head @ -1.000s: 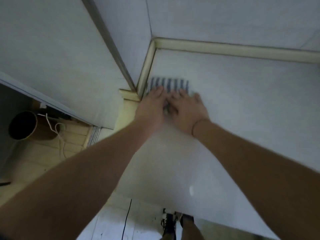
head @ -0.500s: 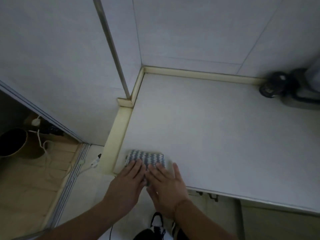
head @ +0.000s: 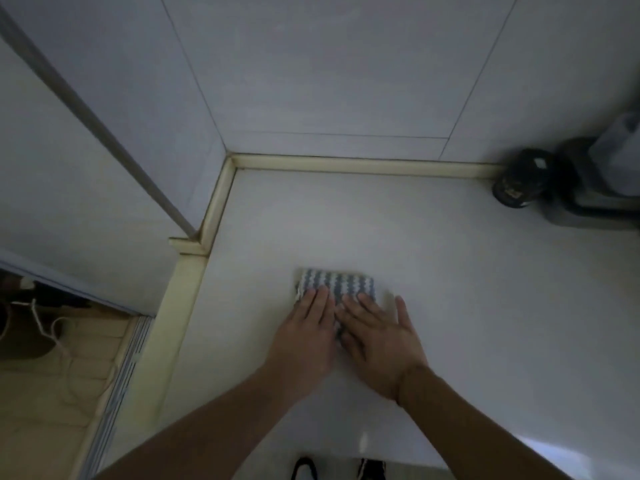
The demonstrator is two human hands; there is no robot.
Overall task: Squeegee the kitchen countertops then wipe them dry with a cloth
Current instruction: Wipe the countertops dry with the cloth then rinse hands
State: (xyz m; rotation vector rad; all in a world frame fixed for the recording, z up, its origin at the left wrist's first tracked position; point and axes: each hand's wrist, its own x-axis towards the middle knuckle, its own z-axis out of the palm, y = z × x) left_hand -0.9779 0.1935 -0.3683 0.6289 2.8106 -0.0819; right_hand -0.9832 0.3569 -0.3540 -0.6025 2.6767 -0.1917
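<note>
Since before, one cloth (head: 337,284) has moved from the bench (head: 450,289) front edge inward; left hand (head: 306,332) and right hand (head: 379,337) press it flat-fingered.

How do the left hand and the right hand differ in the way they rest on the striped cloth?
The left hand keeps its fingers close together on the left part of the cloth; the right hand spreads its fingers wider. The left hand's visible fingertips stay on the cloth, while the right hand's outermost digit reaches past its right edge onto the countertop. Both lie flat, pressing down side by side.
</note>
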